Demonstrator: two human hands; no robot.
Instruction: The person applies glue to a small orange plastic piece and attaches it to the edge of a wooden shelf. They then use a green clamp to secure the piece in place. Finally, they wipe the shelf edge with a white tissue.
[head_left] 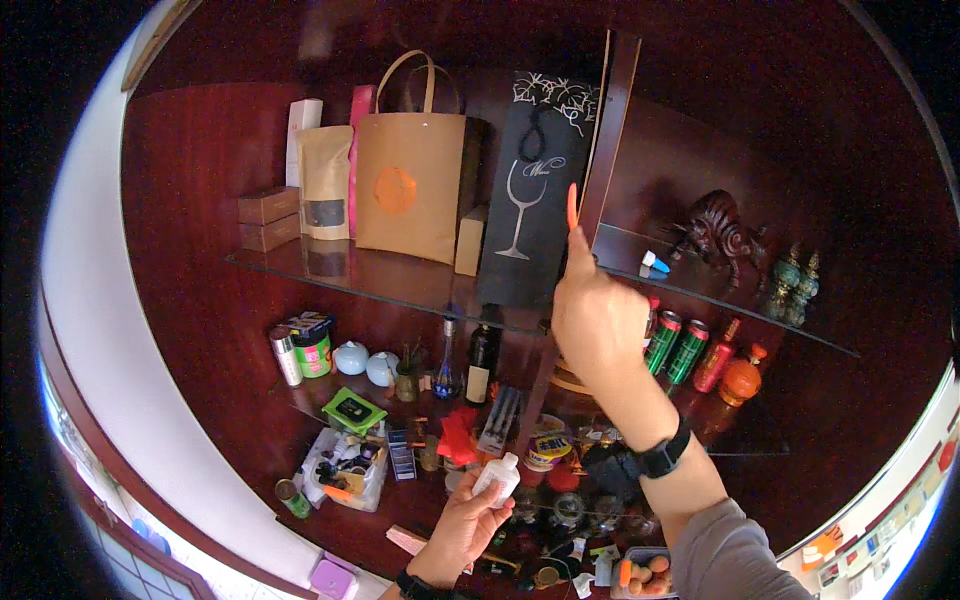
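Left hand [462,528] grips a white bottle [497,478] (small), right hand [594,318] lifts an orange stick [572,208].

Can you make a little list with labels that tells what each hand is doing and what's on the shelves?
place: dark red wooden cabinet with glass shelves
left hand: holds a small white bottle, low down
right hand: raised to the upper shelf, pinching a thin orange stick
right wrist: black watch
upper shelf: brown paper bag, tall black bag with a glass drawing, dark animal figure
lower shelf: dark glass bottle, green cans, orange gourd-shaped jar
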